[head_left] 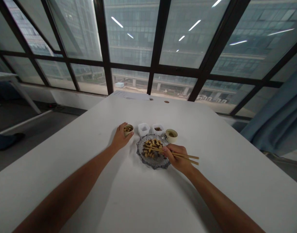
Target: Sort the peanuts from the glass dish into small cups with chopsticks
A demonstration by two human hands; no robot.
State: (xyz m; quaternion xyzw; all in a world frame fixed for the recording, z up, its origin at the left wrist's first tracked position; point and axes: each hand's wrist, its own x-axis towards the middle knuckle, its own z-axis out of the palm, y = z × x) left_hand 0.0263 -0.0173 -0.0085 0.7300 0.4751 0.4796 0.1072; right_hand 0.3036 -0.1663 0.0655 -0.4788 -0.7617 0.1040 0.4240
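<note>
Peanuts (pixel 153 142), mixed with darker pieces, lie heaped in the scalloped glass dish (pixel 155 165) on the worktop (pixel 138 200). Right hand (pixel 179 157): grip closed around slim chopsticks (pixel 187 156), tips among the nuts; cannot tell whether one is pinched. Left hand (pixel 119 138): grip opened to cup width, thumb and fingers around the small cup (pixel 128 130). Risks: rounded nuts could roll off narrow tips if squeezed off-centre; dragging sticks might push pieces over the rim; an uneven left-hand pull could tip the cup.

Dark-framed windows (pixel 131 35) beside a blue curtain (pixel 279 110)
Papers (pixel 136 96) lie at the white table's (pixel 90 197) far end; a dark shoe (pixel 15 140) rests on the floor (pixel 58 120).
</note>
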